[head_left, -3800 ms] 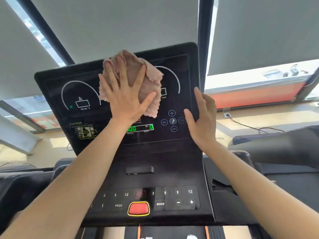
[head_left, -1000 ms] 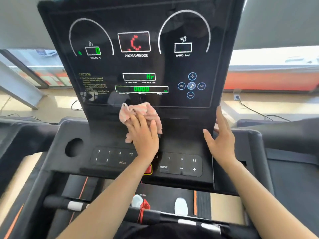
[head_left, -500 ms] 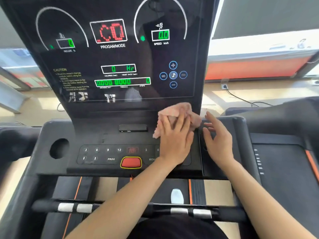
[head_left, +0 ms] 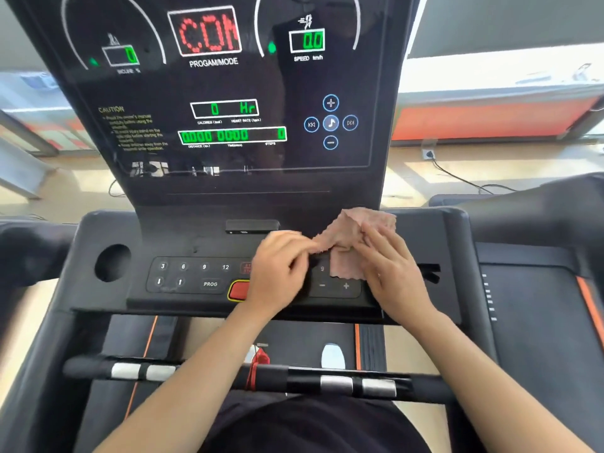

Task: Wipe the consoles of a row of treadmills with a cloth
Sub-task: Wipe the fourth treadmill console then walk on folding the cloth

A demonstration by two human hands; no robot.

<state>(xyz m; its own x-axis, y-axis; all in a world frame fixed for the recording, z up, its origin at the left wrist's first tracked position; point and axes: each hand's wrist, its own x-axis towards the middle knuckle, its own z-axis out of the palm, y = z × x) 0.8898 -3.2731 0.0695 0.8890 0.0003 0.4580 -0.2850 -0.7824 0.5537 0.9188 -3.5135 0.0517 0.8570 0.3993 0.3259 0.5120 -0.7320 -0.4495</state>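
A black treadmill console (head_left: pixel 228 158) with lit green and red readouts fills the upper middle. Below it lies the button panel (head_left: pixel 192 276) with number keys and a red stop button (head_left: pixel 238 291). A crumpled pink cloth (head_left: pixel 351 243) sits over the panel's right side. My left hand (head_left: pixel 279 268) pinches the cloth's left edge with its fingertips. My right hand (head_left: pixel 389 266) grips the cloth's right part, fingers curled over it. Both hands hide some of the right-hand keys.
A round cup hole (head_left: pixel 112 263) sits at the panel's left. A black handlebar (head_left: pixel 261 376) with silver sensor bands crosses in front of my body. Another treadmill (head_left: pixel 536 305) stands to the right. A cable (head_left: pixel 464 181) runs across the floor behind.
The cloth went down from the display to the button panel and then right. My right hand has come onto the cloth, and now both hands hold it.
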